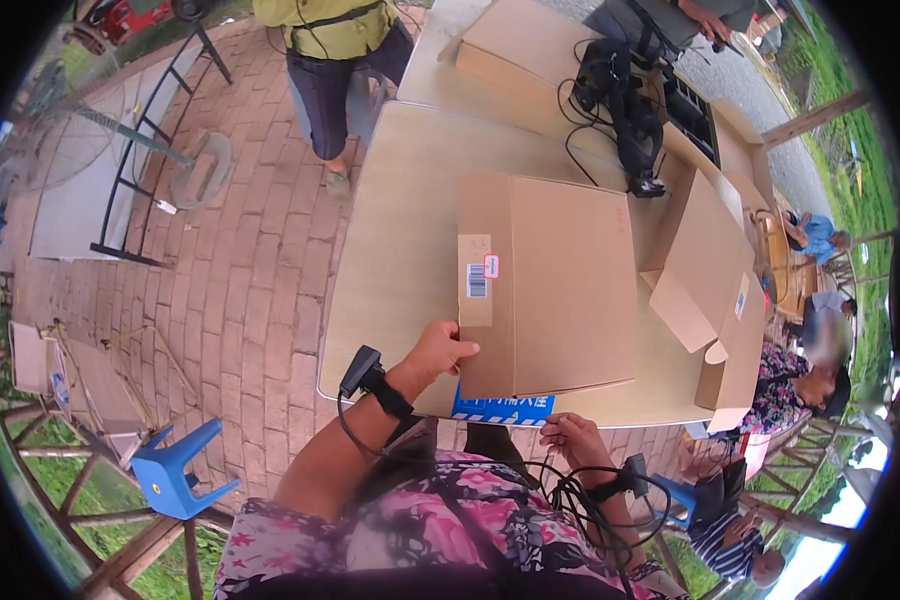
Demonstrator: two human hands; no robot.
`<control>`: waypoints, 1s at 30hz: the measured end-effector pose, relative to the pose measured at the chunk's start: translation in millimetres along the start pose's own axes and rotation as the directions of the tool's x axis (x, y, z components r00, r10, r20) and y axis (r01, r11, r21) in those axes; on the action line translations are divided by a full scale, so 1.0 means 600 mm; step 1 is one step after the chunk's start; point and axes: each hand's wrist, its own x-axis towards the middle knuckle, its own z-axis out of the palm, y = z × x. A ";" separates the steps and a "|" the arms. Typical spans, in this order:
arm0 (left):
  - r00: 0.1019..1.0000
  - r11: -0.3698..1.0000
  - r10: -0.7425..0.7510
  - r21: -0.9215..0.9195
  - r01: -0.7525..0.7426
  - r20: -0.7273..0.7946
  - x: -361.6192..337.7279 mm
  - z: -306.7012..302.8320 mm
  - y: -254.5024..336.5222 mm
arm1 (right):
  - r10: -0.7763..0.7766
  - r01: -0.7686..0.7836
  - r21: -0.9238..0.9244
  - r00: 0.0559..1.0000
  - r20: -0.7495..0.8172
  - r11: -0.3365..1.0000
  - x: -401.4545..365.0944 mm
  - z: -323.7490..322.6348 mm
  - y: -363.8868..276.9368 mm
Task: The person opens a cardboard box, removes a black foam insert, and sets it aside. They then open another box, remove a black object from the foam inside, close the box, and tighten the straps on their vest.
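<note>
A closed flat cardboard box [573, 280] with a barcode label [477, 280] lies on the pale table in front of me. My left hand [438, 352] is closed on the box's near left edge, thumb on top and the other fingers mostly hidden below. From under the box's near side a blue printed sheet [505, 408] with white lettering sticks out at the table edge. At the corner of that sheet, the curled fingers of my right hand [573, 440] appear to pinch it. Each wrist wears a strapped black device, and black cables [570, 495] hang by the right forearm.
Open cardboard boxes [705, 265] stand on the table's [400, 220] right side. Black gear with cables [620, 110] lies at the far end. A person in a yellow-green top [330, 35] stands beyond the left side. A blue stool [182, 468] is on the brick floor.
</note>
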 end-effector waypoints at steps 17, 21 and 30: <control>0.989 0.946 -0.042 -0.311 0.085 0.144 -0.010 -0.058 0.047 | 0.026 0.000 0.229 0.993 -0.111 0.973 -0.035 0.037 0.091; 0.993 0.915 -0.025 -0.398 0.070 0.118 0.012 -0.053 0.053 | 0.070 -0.060 0.231 0.997 -0.035 0.971 -0.042 0.064 0.102; 0.986 0.949 -0.045 -0.302 0.092 0.158 -0.055 -0.030 0.052 | 0.067 -0.054 0.328 0.997 -0.029 0.943 -0.066 0.059 0.121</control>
